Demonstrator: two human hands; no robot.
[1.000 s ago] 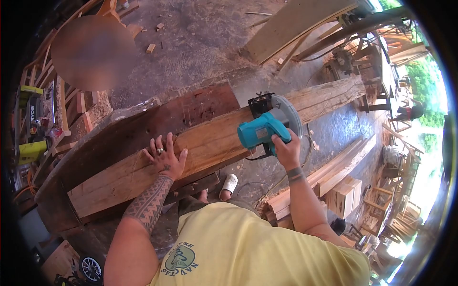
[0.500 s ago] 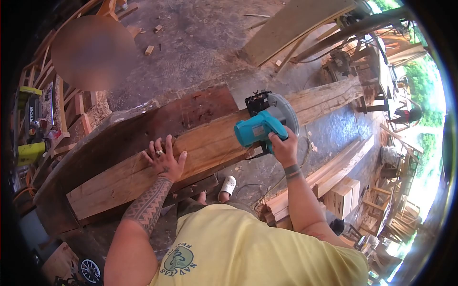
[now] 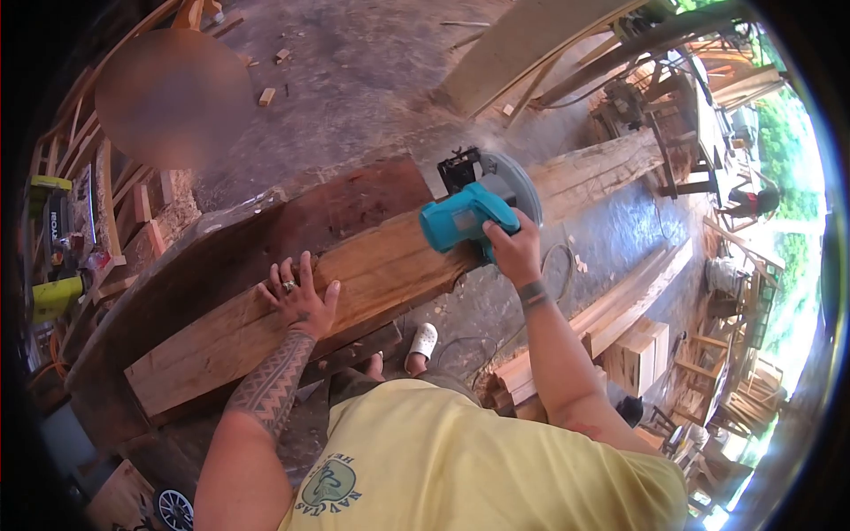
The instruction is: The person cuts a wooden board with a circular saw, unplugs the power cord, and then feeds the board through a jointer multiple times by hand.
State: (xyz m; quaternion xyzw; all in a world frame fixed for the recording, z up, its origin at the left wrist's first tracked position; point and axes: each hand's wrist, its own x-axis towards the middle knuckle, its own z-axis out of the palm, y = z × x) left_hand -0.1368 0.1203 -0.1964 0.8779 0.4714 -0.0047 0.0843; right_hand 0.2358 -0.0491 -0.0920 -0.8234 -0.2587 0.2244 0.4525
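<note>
A long wooden plank (image 3: 376, 261) runs from lower left to upper right in front of me, its near part over a dark reddish-brown bench (image 3: 292, 232). My left hand (image 3: 301, 292) lies flat on the plank with fingers spread, a ring on one finger. Farther right, my right hand (image 3: 515, 250) is wrapped round the rear handle of a teal circular saw (image 3: 459, 219). The saw sits across the plank, its grey blade guard (image 3: 513, 188) facing right. The blade itself is hidden.
Stacked timber (image 3: 611, 314) lies on the floor to the right, with a cord (image 3: 558, 270) looping near it. A wide board (image 3: 522, 53) leans at the upper right. Yellow-green power tools (image 3: 57, 296) stand at far left. A wood scrap (image 3: 266, 96) lies on the floor.
The circular saw, in my right hand, has moved away from me across the plank. My left hand keeps its place on the wood. The view has shifted slightly.
</note>
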